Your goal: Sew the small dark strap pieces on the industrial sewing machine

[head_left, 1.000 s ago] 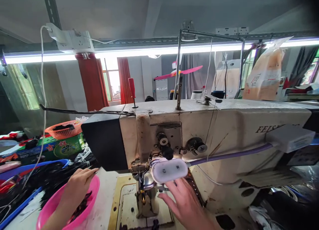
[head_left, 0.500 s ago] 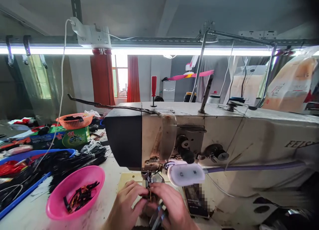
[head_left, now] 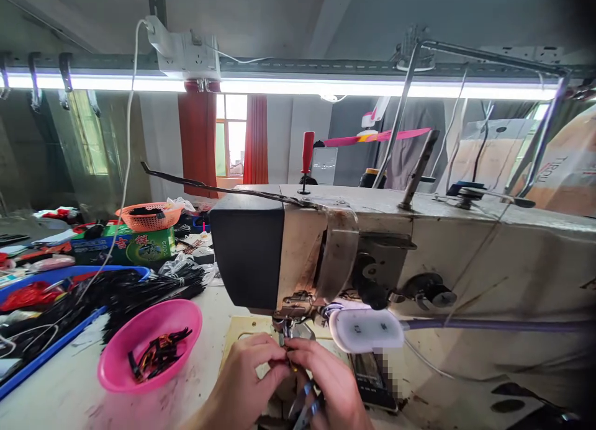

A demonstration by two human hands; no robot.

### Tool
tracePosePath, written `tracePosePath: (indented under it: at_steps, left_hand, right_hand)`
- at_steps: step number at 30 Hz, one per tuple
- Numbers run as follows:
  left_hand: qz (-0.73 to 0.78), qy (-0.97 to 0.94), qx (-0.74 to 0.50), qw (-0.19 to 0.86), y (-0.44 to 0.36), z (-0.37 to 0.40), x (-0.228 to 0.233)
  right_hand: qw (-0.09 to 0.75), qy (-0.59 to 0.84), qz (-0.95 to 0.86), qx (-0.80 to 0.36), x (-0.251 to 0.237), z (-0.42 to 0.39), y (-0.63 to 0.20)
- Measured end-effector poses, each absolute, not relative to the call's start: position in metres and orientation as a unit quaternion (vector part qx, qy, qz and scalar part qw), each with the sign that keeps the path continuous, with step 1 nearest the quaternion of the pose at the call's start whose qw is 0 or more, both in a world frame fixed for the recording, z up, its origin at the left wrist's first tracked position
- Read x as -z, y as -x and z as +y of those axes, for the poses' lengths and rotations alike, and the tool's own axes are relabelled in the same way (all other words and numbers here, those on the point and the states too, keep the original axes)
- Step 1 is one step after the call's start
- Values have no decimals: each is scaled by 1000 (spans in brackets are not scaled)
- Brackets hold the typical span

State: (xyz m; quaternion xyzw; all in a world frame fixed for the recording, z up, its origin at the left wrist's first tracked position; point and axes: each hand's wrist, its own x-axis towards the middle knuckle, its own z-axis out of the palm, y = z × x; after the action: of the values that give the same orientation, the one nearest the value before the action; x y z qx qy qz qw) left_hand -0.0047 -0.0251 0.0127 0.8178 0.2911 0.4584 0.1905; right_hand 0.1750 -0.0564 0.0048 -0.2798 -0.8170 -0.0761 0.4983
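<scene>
Under the needle area of the sewing machine (head_left: 310, 244), my two hands meet close to the presser foot (head_left: 287, 332). My left hand (head_left: 251, 374) pinches a small dark strip with a hint of orange (head_left: 293, 367), mostly covered by fingers. From the other side, my right hand (head_left: 330, 377) has its fingertips at the same strip. Tucked in its palm is a pair of metal thread snips (head_left: 306, 407), blades toward the bottom edge; their handles are hidden. To the left, a pink bowl (head_left: 112, 375) contains several black and orange strips (head_left: 161, 355).
A lit white lamp (head_left: 367, 331) hangs right of the needle. Behind my right hand lies a phone (head_left: 375, 380). On the left are a blue tray (head_left: 51, 355), bundled black strips (head_left: 162, 296) and an orange basket (head_left: 151, 218). A red screwdriver (head_left: 307, 154) stands upright on the machine.
The view has swung slightly left, so the machine and bowl appear further right. Both hands stay together near the presser foot, and the snips remain in my right palm.
</scene>
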Motion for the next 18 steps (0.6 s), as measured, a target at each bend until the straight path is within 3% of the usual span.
tracePosePath:
  at_steps: [6, 12, 18]
  left_hand:
    - [301, -798, -487, 189, -1, -26, -13]
    - [345, -790, -504, 54, -9, -28, -9]
    - [333, -764, -552, -32, -13, -19, -7]
  right_hand:
    - [521, 302, -793, 100, -2, -57, -173]
    - [521, 316, -782, 128, 17, -53, -176]
    - [546, 340, -758, 111, 0, -53, -174]
